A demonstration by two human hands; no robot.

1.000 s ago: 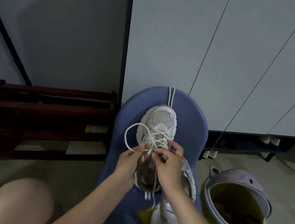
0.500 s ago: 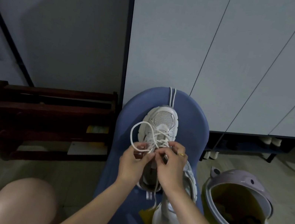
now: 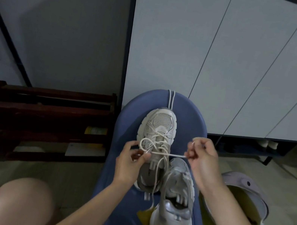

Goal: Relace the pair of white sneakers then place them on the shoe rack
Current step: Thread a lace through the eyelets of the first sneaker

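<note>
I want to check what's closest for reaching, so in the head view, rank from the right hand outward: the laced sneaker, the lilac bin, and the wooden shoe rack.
From the right hand:
1. Laced sneaker, just to its left on the blue chair.
2. Lilac bin, lower right on the floor.
3. Wooden shoe rack, far left by the wall.

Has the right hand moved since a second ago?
Yes. The right hand has pulled away to the right, off the far sneaker on the blue chair, drawing the lace taut; the sneaker lies as before.
</note>
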